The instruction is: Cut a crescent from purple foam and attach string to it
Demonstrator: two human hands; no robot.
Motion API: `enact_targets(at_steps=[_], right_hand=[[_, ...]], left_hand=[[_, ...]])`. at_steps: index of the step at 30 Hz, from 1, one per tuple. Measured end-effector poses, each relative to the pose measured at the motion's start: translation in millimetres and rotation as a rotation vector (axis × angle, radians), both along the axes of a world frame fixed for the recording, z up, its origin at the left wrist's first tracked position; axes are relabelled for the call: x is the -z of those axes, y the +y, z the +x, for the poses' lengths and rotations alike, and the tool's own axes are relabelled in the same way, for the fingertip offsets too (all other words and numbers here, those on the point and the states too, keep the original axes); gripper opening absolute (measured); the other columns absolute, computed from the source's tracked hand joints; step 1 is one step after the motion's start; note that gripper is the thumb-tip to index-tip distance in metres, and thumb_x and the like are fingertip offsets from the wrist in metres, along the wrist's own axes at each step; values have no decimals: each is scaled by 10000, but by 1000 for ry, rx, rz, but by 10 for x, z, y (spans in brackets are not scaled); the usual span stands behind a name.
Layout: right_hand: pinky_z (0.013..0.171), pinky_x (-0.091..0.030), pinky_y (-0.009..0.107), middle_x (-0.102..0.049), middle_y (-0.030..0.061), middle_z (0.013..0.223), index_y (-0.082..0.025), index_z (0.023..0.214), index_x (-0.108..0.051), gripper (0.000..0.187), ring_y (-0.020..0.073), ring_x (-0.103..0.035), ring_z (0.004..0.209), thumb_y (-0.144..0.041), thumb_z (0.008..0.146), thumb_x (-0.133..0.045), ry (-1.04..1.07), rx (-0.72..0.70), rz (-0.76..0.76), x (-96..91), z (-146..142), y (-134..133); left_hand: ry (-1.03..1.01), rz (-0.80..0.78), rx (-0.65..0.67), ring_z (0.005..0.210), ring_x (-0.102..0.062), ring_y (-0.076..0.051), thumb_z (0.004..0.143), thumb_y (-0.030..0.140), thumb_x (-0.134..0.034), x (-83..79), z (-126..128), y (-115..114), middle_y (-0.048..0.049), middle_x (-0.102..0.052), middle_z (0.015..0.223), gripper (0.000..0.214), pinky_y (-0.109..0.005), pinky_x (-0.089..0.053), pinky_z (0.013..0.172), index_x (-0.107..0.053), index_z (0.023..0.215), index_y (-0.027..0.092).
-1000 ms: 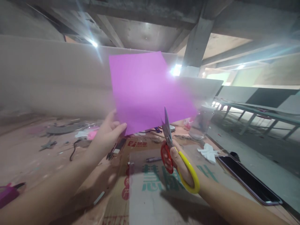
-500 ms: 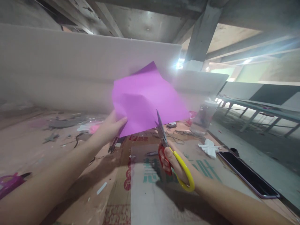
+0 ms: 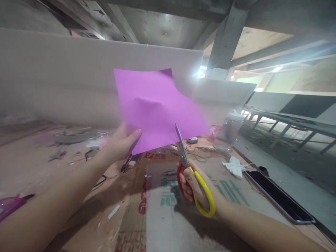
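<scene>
My left hand [image 3: 121, 142] pinches the lower left corner of a purple sheet of paper [image 3: 154, 106] and holds it up in front of me, slightly buckled in the middle. My right hand [image 3: 195, 187] grips scissors [image 3: 187, 171] with one red and one yellow handle loop, fingers through the loops. The blades point up and touch the sheet's lower edge near its right side.
A flattened cardboard box [image 3: 173, 206] with printed letters lies on the table under my hands. A dark phone [image 3: 279, 199] and a crumpled white tissue [image 3: 233, 165] lie to the right, near a clear jar [image 3: 225, 134]. Scraps and small tools litter the left side. A white board [image 3: 65, 77] stands behind.
The purple sheet folded over half a second ago and has now spread out flat again toward the left. The scissors moved slightly left and lower along the sheet's bottom edge.
</scene>
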State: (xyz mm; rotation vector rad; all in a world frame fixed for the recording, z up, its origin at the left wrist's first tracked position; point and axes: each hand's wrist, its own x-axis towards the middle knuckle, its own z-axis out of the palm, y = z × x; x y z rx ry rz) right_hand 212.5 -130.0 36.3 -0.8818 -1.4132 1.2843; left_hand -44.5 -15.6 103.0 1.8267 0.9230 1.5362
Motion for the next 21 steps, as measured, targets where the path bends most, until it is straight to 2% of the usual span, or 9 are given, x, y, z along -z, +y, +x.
enact_targets(at_steps=[6, 10, 14, 19, 21], right_hand=[[310, -317, 163, -395, -126, 571, -255, 1082, -425, 444, 41, -266, 340, -640, 909, -564, 22, -20, -6, -31, -20, -13], [359, -348, 190, -410, -105, 596, -250, 964, -412, 469, 55, -326, 378, -712, 910, -481, 42, 1, -47, -57, -42, -17], [365, -349, 185, -401, -104, 593, -250, 928, -392, 501, 61, -341, 397, -736, 882, -503, 44, 10, -61, -53, -31, -13], [346, -331, 176, -382, -115, 578, -252, 967, -392, 422, 53, -291, 377, -659, 935, -499, 57, -16, -16, -9, -1, -19], [342, -327, 177, -384, -117, 567, -252, 976, -396, 396, 55, -293, 368, -635, 950, -495, 53, -33, 12, 0, 4, -21]], left_hand=[[30, 61, -35, 1229, -575, -306, 852, 361, -688, 5, -26, 1, -95, -653, 1250, 508, -437, -449, 1080, -549, 1317, 212], [139, 72, 60, 1251, -564, -312, 854, 343, -676, 10, -2, -67, -107, -644, 1291, 488, -444, -417, 1111, -563, 1308, 205], [156, 56, 57, 1213, -590, -308, 839, 341, -687, -16, 35, -130, -96, -669, 1241, 465, -421, -435, 1087, -592, 1276, 213], [131, 39, 63, 1170, -607, -296, 829, 325, -702, -27, 37, -131, -88, -685, 1185, 394, -391, -477, 1029, -622, 1196, 208], [118, 18, 78, 1162, -614, -293, 827, 326, -706, -12, 28, -119, -86, -687, 1183, 418, -380, -502, 995, -614, 1220, 217]])
